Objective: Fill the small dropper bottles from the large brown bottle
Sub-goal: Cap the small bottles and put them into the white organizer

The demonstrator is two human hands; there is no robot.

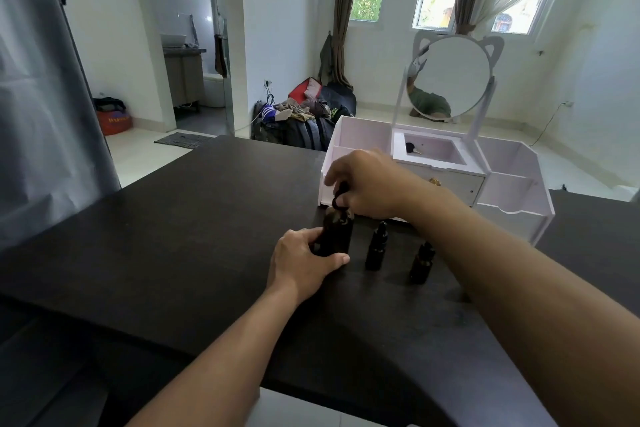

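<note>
The large brown bottle (337, 230) stands upright on the dark table (173, 236), a little in front of the white organizer. The left hand (304, 262) wraps its fingers and thumb around the lower body of this bottle, I think to keep it from turning or tipping. The right hand (367, 184) comes from above and pinches the black dropper cap (341, 196) on the neck; this grip looks made for unscrewing or lifting it, but I cannot tell if the cap is already loose. Two small dropper bottles (376, 248) (422, 262) stand just beside, to the right of the big bottle, both with their caps on, probably placed near so the liquid travels only a short way. Behind them stands the white vanity organizer (512, 180) with its round mirror (450, 76).
</note>
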